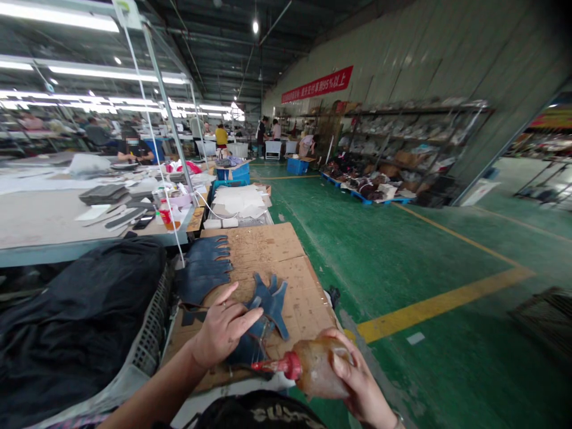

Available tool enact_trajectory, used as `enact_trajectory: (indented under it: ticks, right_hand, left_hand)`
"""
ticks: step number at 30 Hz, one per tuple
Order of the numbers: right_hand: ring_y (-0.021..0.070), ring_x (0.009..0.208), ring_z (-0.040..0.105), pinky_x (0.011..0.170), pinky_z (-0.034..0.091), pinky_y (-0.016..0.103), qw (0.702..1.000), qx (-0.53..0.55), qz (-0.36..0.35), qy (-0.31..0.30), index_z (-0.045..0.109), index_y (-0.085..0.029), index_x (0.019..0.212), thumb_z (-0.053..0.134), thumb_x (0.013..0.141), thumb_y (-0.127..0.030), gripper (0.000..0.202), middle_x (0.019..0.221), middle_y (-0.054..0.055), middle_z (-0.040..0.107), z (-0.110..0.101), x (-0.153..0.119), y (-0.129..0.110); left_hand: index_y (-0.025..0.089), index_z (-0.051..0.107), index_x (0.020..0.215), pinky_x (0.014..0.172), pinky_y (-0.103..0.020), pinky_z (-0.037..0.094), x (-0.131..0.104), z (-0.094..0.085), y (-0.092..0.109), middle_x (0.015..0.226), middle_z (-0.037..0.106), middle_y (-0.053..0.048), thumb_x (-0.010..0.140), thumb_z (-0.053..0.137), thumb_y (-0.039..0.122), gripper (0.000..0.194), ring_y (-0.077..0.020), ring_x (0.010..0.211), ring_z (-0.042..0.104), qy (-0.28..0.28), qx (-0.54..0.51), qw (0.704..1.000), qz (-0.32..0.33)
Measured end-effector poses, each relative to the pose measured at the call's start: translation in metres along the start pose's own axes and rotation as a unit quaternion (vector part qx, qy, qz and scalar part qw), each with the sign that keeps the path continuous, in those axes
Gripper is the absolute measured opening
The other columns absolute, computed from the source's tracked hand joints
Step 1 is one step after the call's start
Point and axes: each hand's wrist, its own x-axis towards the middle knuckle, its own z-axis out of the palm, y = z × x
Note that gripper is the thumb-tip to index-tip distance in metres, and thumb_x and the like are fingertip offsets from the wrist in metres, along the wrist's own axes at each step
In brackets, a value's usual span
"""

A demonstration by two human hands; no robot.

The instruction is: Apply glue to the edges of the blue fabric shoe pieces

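Observation:
My right hand [360, 381] is wrapped round a squeeze bottle [317, 369] of amber-brown liquid, tipped sideways with its red nozzle pointing left. My left hand [218, 330] hovers over the work, index and other fingers stretched out, holding nothing I can see. Under and beyond it lies a dark blue cut piece [272, 301] with finger-like strips, leather by its look. Its near part, below the nozzle, looks wet, with thin shiny strands. Further left, several similar blue pieces [205, 268] overlap in a row. All of them rest on a brown cardboard sheet [268, 241].
At left stands a grey plastic basket [149, 333] heaped with black cloth [75, 328]. Beyond it, a long table [40, 223] carries cut pieces, a phone and a red-labelled bottle [167, 215]. A green floor [384, 262] runs along the right. Several people are farther back.

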Motion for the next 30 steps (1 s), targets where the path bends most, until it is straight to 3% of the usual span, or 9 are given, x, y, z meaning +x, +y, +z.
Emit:
enact_trajectory:
  ticks: [9, 14, 19, 22, 24, 26, 27, 30]
  right_hand:
    - [0.0137, 0.062, 0.054, 0.057, 0.044, 0.024, 0.999, 0.029, -0.016, 0.017, 0.063, -0.021, 0.089, 0.079, 0.065, -0.044, 0.038, 0.072, 0.000, 0.062, -0.015, 0.014, 0.008]
    - [0.0146, 0.065, 0.057, 0.058, 0.045, 0.023, 0.996, 0.035, -0.034, 0.076, 0.062, -0.021, 0.090, 0.080, 0.064, -0.043, 0.038, 0.074, -0.001, 0.063, -0.018, 0.017, 0.011]
    - [0.0164, 0.064, 0.057, 0.058, 0.046, 0.026, 0.998, 0.004, -0.038, 0.048, 0.062, -0.021, 0.092, 0.078, 0.065, -0.046, 0.040, 0.074, 0.001, 0.063, -0.018, 0.016, 0.012]
    - [0.0166, 0.063, 0.056, 0.058, 0.046, 0.026, 0.990, -0.070, -0.073, 0.101, 0.063, -0.020, 0.086, 0.078, 0.064, -0.047, 0.038, 0.070, 0.000, 0.063, -0.018, 0.019, 0.017]
    - [0.0187, 0.064, 0.059, 0.059, 0.048, 0.028, 0.982, -0.081, -0.088, 0.146, 0.064, -0.020, 0.088, 0.078, 0.063, -0.048, 0.040, 0.073, 0.002, 0.066, -0.020, 0.021, 0.021]
    - [0.0207, 0.065, 0.062, 0.059, 0.050, 0.030, 0.978, -0.070, -0.103, 0.164, 0.064, -0.020, 0.091, 0.077, 0.063, -0.049, 0.042, 0.076, 0.004, 0.068, -0.023, 0.021, 0.024]
    - [0.0211, 0.064, 0.062, 0.058, 0.051, 0.030, 0.977, -0.066, -0.115, 0.165, 0.064, -0.020, 0.092, 0.076, 0.064, -0.050, 0.043, 0.076, 0.004, 0.068, -0.024, 0.021, 0.024]
    - [0.0212, 0.063, 0.063, 0.056, 0.051, 0.030, 0.970, -0.083, -0.166, 0.160, 0.063, -0.020, 0.093, 0.072, 0.067, -0.051, 0.041, 0.076, 0.005, 0.068, -0.027, 0.018, 0.021]
  left_hand:
    - [0.015, 0.062, 0.103, 0.103, -0.048, 0.043, 0.001, 0.001, 0.002, 0.065, 0.060, 0.001, 0.088, 0.042, 0.004, 0.028, -0.0099, 0.058, 0.052, 0.017, -0.015, 1.000, 0.003]
    - [0.016, 0.061, 0.107, 0.104, -0.049, 0.042, -0.001, 0.001, 0.003, 0.069, 0.062, 0.000, 0.088, 0.040, 0.005, 0.030, -0.0101, 0.060, 0.054, 0.010, -0.021, 1.000, 0.000]
    - [0.017, 0.062, 0.107, 0.106, -0.049, 0.040, -0.003, 0.003, 0.002, 0.067, 0.062, 0.001, 0.089, 0.040, 0.007, 0.030, -0.0104, 0.060, 0.056, 0.002, -0.019, 1.000, -0.001]
    - [0.019, 0.063, 0.109, 0.107, -0.048, 0.039, -0.005, 0.005, 0.001, 0.067, 0.064, 0.001, 0.089, 0.040, 0.010, 0.031, -0.0108, 0.059, 0.058, 0.007, -0.029, 0.999, -0.016]
    - [0.019, 0.064, 0.108, 0.105, -0.045, 0.042, -0.006, 0.008, 0.001, 0.071, 0.068, -0.001, 0.089, 0.040, 0.014, 0.031, -0.0125, 0.062, 0.062, 0.001, -0.067, 0.996, -0.062]
    - [0.018, 0.068, 0.095, 0.094, -0.038, 0.049, -0.004, 0.011, 0.002, 0.067, 0.069, -0.001, 0.090, 0.040, 0.020, 0.028, -0.0144, 0.062, 0.064, -0.034, -0.128, 0.973, -0.190]
    - [0.018, 0.068, 0.086, 0.084, -0.035, 0.052, -0.002, 0.013, 0.004, 0.061, 0.068, -0.001, 0.090, 0.040, 0.025, 0.029, -0.0153, 0.059, 0.064, -0.062, -0.169, 0.944, -0.278]
    - [0.018, 0.063, 0.066, 0.064, -0.029, 0.050, 0.005, 0.017, 0.011, 0.045, 0.059, 0.000, 0.091, 0.042, 0.040, 0.038, -0.0163, 0.049, 0.060, -0.120, -0.322, 0.796, -0.498]
